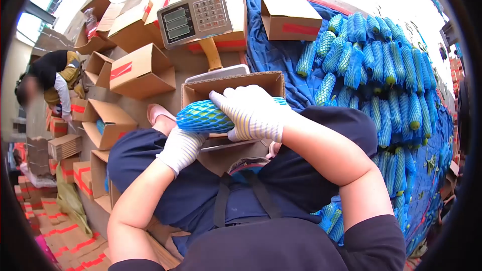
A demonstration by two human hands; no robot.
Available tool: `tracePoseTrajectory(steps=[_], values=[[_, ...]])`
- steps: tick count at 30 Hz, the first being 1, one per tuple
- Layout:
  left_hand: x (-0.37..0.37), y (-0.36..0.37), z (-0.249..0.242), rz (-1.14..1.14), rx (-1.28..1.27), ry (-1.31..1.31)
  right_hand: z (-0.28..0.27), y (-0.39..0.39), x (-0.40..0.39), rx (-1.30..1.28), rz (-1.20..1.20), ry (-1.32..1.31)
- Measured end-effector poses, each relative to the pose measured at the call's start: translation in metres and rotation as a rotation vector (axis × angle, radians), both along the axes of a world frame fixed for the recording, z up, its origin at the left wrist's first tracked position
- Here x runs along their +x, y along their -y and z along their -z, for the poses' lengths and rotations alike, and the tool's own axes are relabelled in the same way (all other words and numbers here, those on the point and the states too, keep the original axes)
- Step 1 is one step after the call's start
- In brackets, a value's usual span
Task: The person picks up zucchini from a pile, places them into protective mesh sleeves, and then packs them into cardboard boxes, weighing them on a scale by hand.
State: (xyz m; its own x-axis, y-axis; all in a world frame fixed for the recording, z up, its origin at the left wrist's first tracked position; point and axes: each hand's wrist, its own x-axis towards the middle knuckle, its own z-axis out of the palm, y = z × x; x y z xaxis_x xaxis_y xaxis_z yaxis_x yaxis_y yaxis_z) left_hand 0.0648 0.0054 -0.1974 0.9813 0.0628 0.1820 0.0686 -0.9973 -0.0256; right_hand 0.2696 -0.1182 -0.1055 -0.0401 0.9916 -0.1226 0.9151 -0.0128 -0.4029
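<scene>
Has a blue tarp [258, 40] spread along the right, heaped with a stacked pile of netted green vegetables [386, 70], and a separate carton [292, 17] near the far edge; has many cardboard cartons [130, 75] at the left, several open, some marked with red tape, with another person [52, 78] bent over among them at the far left; faces a scale [212, 56] straight ahead, with its display [177, 22] and keypad [211, 12] raised on a post; has an open carton [273, 83] standing on the scale's platform; holds one long blue-netted vegetable [201, 117] crosswise in both hands, over the near side of the open carton, well apart from the pile; has the right hand [251, 113] laid across the top, grip closed around the netting; has the left hand [183, 146] under the left end, grip closed on it, with fingers mostly hidden; wears thin striped gloves [176, 156] on both hands; cannot tell whether the blue netting just beyond the right hand belongs to the same piece.
</scene>
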Motion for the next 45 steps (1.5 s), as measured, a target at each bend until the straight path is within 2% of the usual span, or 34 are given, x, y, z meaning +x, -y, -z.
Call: tracePoseTrajectory(steps=[2, 3, 6, 7, 8, 9, 11, 14, 16, 18, 19, 20, 22, 23, 24, 25, 28, 31, 32, 34, 36, 37, 38, 41, 42, 44, 45], values=[[-0.006, 0.007, -0.028, -0.071, -0.12, -0.455, 0.031, -0.039, -0.011, -0.293, -0.021, 0.076], [-0.01, 0.008, -0.023, 0.037, -0.11, -0.244, 0.051, -0.056, -0.019, -0.438, -0.082, 0.102], [-0.016, 0.014, -0.024, -0.087, -0.117, -0.397, 0.124, -0.086, -0.021, -0.726, -0.195, 0.05], [-0.025, 0.009, -0.009, -0.077, -0.105, -0.326, 0.159, -0.089, -0.02, -0.723, -0.193, 0.047], [-0.025, 0.009, -0.016, -0.089, -0.131, -0.352, 0.183, -0.089, -0.019, -0.721, -0.199, 0.042], [-0.026, 0.012, -0.016, -0.073, -0.124, -0.334, 0.188, -0.09, -0.021, -0.698, -0.247, 0.076], [-0.019, 0.009, -0.016, -0.032, -0.116, -0.309, 0.169, -0.091, -0.014, -0.631, -0.294, 0.077], [-0.005, 0.0, -0.023, -0.074, -0.2, -0.364, 0.039, -0.069, -0.006, -0.526, -0.274, -0.007], [0.016, 0.002, -0.048, -0.086, -0.321, -0.509, -0.037, -0.032, 0.028, -0.386, -0.268, -0.165], [0.023, 0.0, -0.053, -0.043, -0.37, -0.517, -0.059, 0.011, 0.079, -0.058, -0.148, -0.476], [0.029, -0.001, -0.054, -0.009, -0.42, -0.521, -0.069, 0.036, 0.105, 0.001, 0.057, -0.654], [0.036, -0.002, -0.056, -0.007, -0.418, -0.526, -0.056, 0.054, 0.132, 0.152, 0.238, -0.749], [0.056, -0.004, -0.061, -0.02, -0.587, -0.504, -0.015, 0.09, 0.187, 0.344, 0.62, -1.044], [0.07, -0.001, -0.068, -0.011, -0.573, -0.494, 0.028, 0.101, 0.214, 0.443, 0.81, -1.041], [0.079, 0.003, -0.068, -0.019, -0.568, -0.499, 0.059, 0.113, 0.235, 0.342, 0.982, -0.727], [0.089, 0.007, -0.067, -0.077, -0.69, -0.411, 0.088, 0.121, 0.25, 0.202, 1.045, -0.691], [0.12, 0.024, -0.06, -0.138, -0.957, -0.19, 0.186, 0.13, 0.279, -0.053, 0.936, -0.608], [0.133, 0.037, -0.047, -0.295, -1.078, -0.337, 0.235, 0.104, 0.292, -0.218, 0.996, -0.457], [0.138, 0.04, -0.04, -0.306, -1.031, -0.397, 0.261, 0.094, 0.299, -0.252, 1.019, -0.383], [0.136, 0.037, -0.009, -0.194, -0.748, -0.502, 0.277, 0.065, 0.305, -0.337, 1.073, -0.432], [0.133, 0.04, 0.01, -0.169, -0.6, -0.816, 0.294, 0.04, 0.301, -0.365, 1.358, -0.339], [0.133, 0.04, 0.014, -0.176, -0.668, -0.947, 0.312, 0.034, 0.303, -0.334, 1.459, -0.375], [0.135, 0.039, 0.016, -0.175, -0.733, -1.072, 0.32, 0.033, 0.306, -0.346, 1.459, -0.393], [0.152, 0.038, 0.007, -0.154, -0.697, -1.086, 0.326, 0.05, 0.314, -0.319, 1.451, -0.491], [0.156, 0.036, 0.0, -0.156, -0.694, -1.083, 0.326, 0.065, 0.314, -0.191, 1.446, -0.53], [0.162, 0.037, -0.02, -0.227, -0.803, -0.872, 0.307, 0.097, 0.316, 0.081, 1.32, -1.383], [0.163, 0.037, -0.032, -0.29, -0.925, -0.742, 0.29, 0.119, 0.309, 0.087, 1.338, -1.655]])
